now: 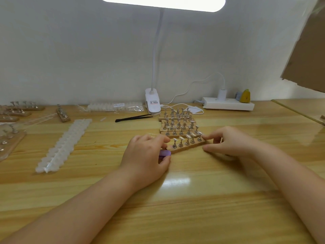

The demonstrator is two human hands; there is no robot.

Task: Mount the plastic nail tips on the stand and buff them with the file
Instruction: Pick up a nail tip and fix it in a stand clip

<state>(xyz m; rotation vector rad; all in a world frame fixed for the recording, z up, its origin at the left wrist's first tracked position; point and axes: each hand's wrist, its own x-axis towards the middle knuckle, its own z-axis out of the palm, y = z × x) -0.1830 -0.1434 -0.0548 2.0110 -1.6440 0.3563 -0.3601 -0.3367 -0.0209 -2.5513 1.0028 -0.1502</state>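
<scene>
Taking the near wooden stand (186,147) as the landmark, the surroundings are lying as follows across the glossy pale wooden table (175,199). Far to its left, several more wooden strips with metal pegs (26,107) are sitting by the table edge, some under clear plastic. Nearer, still left of the stand, a long strip of frosted white nail tips (64,145) is stretching diagonally, bumpy and translucent. Behind and left of the stand, a bagged row of tips (115,105) is lying against the wall, with black tweezers (133,118) in front of it. The left hand (147,159) is gripping the stand's left end, fingers curled, and is also holding a small purple file (165,153) between the thumb and the fingers. The stand itself is a short wooden strip lying at a slant, bearing five metal pegs, each topped with a small pale glossy nail tip (181,138). Directly behind it, four similar peg strips (177,120) are packed side by side, crowding its far edge, and a white clip lamp (152,103) is rising behind those. The right hand (228,141) is pinching the stand's right end, forefinger on top and thumb at the near side, the other fingers curled under. Behind and right of the stand, a white power strip (228,104) is sitting by the wall, and brown cardboard (307,55) is hanging at the upper right.
</scene>
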